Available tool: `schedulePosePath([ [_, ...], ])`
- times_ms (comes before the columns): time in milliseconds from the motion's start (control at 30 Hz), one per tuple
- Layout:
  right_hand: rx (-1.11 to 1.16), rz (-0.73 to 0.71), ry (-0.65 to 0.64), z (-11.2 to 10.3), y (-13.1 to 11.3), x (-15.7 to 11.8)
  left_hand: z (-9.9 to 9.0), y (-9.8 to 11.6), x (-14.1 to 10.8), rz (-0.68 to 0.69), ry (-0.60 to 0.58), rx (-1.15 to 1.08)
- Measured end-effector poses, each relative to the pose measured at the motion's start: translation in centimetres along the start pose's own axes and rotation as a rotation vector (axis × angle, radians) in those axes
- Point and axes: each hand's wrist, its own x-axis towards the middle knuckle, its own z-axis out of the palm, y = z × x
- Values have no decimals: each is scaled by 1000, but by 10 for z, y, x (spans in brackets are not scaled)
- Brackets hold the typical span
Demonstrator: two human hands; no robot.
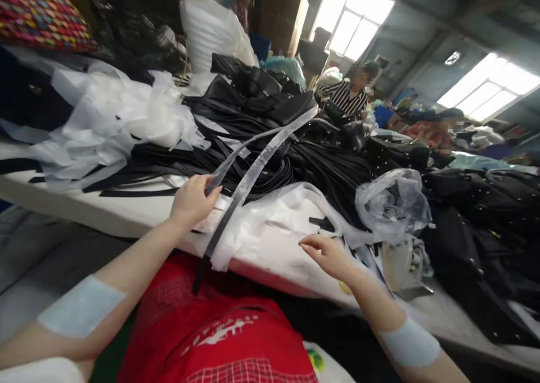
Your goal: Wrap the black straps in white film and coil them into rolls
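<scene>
My left hand (194, 201) is closed on a dark strap that runs up and right in a loop over the heap of black straps (329, 161). The other length of this strap (248, 183), partly wrapped in clear film, slants down past the table edge, its black end hanging in front of the red apron. My right hand (324, 253) is over the white padded table edge (278, 253), fingers apart and holding nothing. Short black pieces (321, 223) and white film (236, 231) lie between my hands.
White film sheets (139, 110) are heaped at the left. A clear plastic roll (394, 203) and a beige device (407, 265) stand right of my right hand. Black bags (459, 248) cover the right side. People (348, 93) sit farther back.
</scene>
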Motion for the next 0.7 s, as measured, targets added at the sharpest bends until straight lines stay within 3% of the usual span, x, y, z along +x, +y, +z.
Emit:
schedulePosePath([
  [67,18,63,-7,10,10,-14,5,9,-34,28,-40,91],
  [133,90,111,-10,23,16,-22,14,16,-59,-21,-154,145],
  [233,215,157,-21,43,19,-30,31,14,-71,-135,-291,3],
  [333,259,157,-46,58,17,-38,41,3,-61,-221,-347,-302],
  [433,288,175,-74,68,18,-49,38,-5,-47,-241,-391,-457],
  [633,385,294,-102,83,34,-74,15,-11,-24,-268,-388,-487],
  [700,414,334,-90,86,35,-81,5,-13,-14,-259,-381,-388],
])
